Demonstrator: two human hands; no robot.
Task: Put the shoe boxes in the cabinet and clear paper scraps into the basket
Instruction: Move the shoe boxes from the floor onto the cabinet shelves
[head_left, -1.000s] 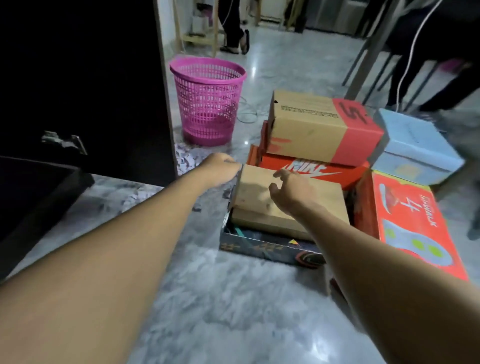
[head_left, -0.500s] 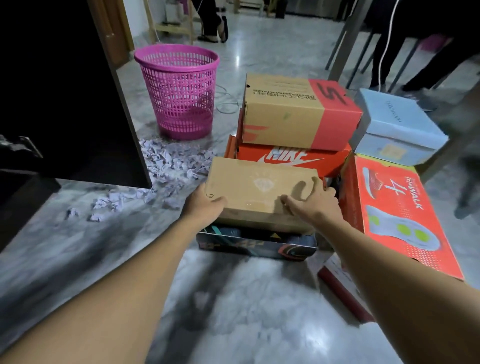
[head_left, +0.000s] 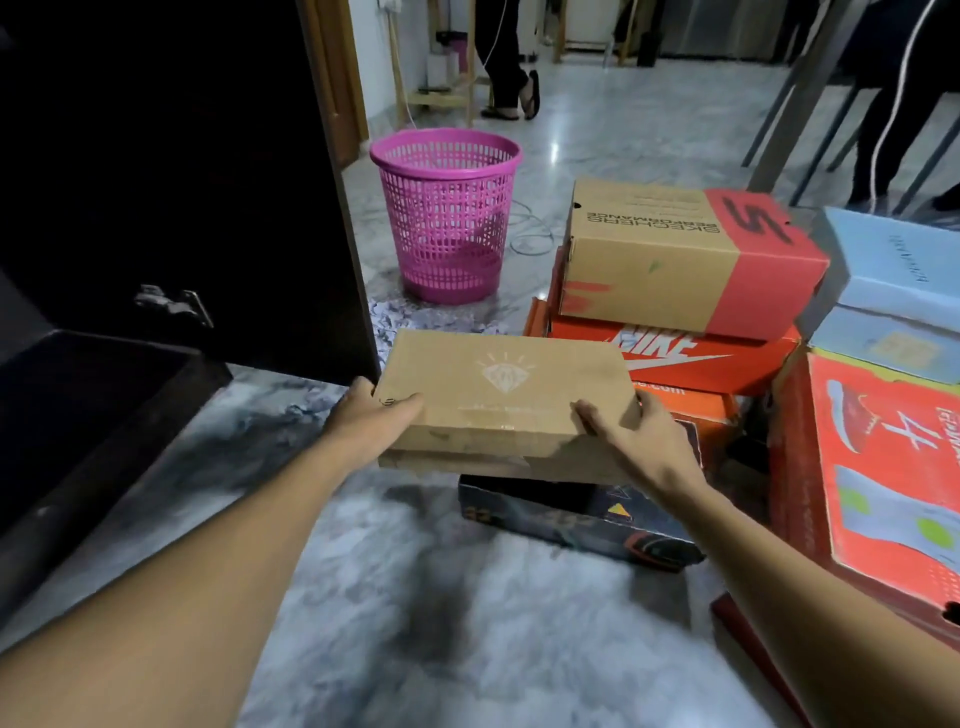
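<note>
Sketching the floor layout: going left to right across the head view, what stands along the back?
From left: dark cabinet → pink basket → Skechers box → light blue box. Left out: the brown box gripped by the left hand and right hand, which overlaps the basket.

At least seven shoe boxes (head_left: 675, 291) show: one brown box (head_left: 504, 384), one dark box (head_left: 571, 514), one Skechers box (head_left: 644, 244), one Nike box (head_left: 670, 358), one blue box (head_left: 893, 260), one red box (head_left: 883, 467) marked 4, and the edge of one low red box (head_left: 737, 629). There are two hands, the left hand (head_left: 371, 415) and the right hand (head_left: 639, 441), one basket (head_left: 447, 208) and one cabinet (head_left: 156, 156). The paper scraps (head_left: 400, 322) are too blurred to count.
</note>
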